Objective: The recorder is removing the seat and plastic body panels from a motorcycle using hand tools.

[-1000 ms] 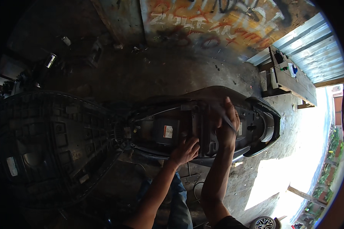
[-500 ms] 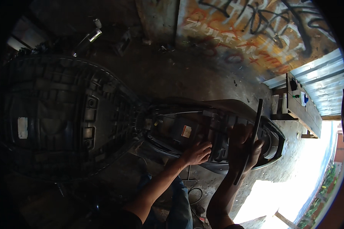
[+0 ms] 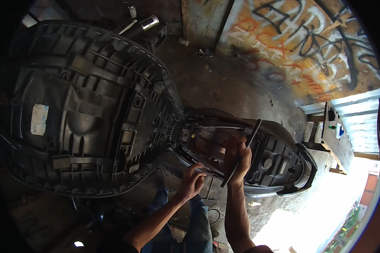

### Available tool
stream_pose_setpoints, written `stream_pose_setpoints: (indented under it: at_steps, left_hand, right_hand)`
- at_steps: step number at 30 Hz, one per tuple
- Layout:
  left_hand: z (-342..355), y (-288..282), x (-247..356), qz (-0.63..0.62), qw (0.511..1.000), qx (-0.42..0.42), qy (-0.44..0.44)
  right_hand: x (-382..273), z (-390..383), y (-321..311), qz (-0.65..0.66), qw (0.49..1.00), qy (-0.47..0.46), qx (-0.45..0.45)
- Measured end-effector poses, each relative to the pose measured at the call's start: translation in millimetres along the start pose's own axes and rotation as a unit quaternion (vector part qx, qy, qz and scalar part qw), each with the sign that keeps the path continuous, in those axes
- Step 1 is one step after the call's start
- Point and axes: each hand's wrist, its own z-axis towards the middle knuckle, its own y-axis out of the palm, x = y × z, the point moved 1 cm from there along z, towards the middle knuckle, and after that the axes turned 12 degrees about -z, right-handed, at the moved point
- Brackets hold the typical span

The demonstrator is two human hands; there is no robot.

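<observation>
A scooter's under-seat compartment lies in front of me, its raised seat showing a black ribbed underside on the left. My right hand is closed around a dark straight bar, held slantwise above the compartment. The bar's far end points up and to the right; part of it is hidden by the fingers. Just outside the compartment's near rim is my left hand, fingers curled in; whether they hold something small cannot be made out. Right of the bar is a black tank cover with a round cap.
A spray-painted wall stands at the back right, with a wooden bench before corrugated metal. A shiny metal canister is behind the seat. A dark hose lies near my legs; bright daylight enters at right.
My right hand has moved left with the bar, uncovering the tank cover. My left hand has drawn back from the compartment rim towards me. The view has shifted, with more of the seat showing.
</observation>
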Motion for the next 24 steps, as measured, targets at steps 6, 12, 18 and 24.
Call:
stream_pose_setpoints:
  at_steps: [6,12,18,24]
  left_hand:
    - [-58,-60,-18,0.064,0.986,0.086,-0.126]
    - [-132,-114,-31,0.017,0.961,0.125,-0.246]
    - [-94,-133,63,-0.112,0.951,0.279,-0.076]
    - [-49,-187,131,-0.186,0.877,0.438,0.066]
  right_hand:
    - [31,9,21,-0.019,0.999,-0.040,0.016]
    - [32,14,23,-0.066,0.996,-0.054,-0.018]
    - [43,-2,-13,-0.022,0.997,-0.069,0.017]
    - [64,-28,-8,-0.019,0.987,-0.116,0.105]
